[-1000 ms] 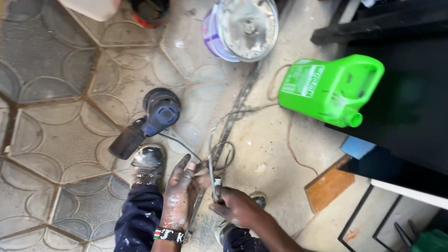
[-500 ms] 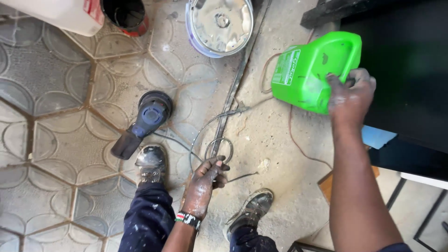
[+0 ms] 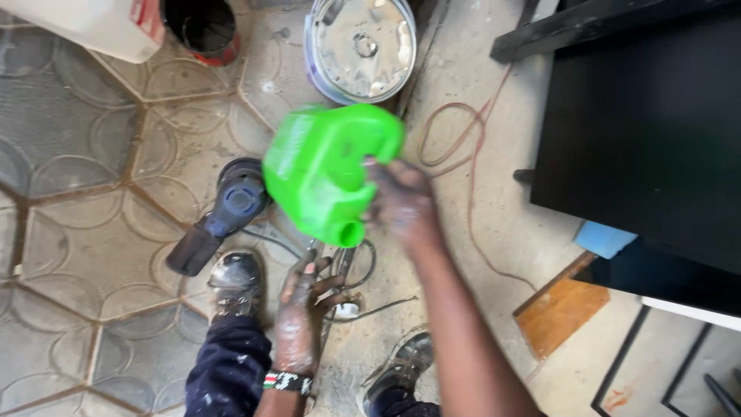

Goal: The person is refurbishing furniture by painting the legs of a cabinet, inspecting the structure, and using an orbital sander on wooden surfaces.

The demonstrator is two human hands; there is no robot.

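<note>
My right hand (image 3: 400,199) grips the handle of a bright green plastic jug (image 3: 324,170), held in the air and tilted so its open spout points down toward my left hand. My left hand (image 3: 302,305), smeared with grey paint and wearing a beaded wristband, is spread with fingers apart just under the spout, over thin metal rods (image 3: 347,270) lying on the floor. It holds nothing that I can make out. My two paint-flecked shoes (image 3: 235,279) stand either side of it.
An angle grinder (image 3: 224,212) lies on the patterned floor left of the jug. A paint bucket with a silvery lid (image 3: 361,46), a dark tin (image 3: 202,27) and a white container (image 3: 93,27) sit at the top. A black metal frame (image 3: 641,131), reddish cable (image 3: 471,154) and a wooden block (image 3: 559,309) lie right.
My right hand took hold of the green jug on the right, lifted it and swung it left over my left hand, tipping its spout downward. My left hand spread its fingers.
</note>
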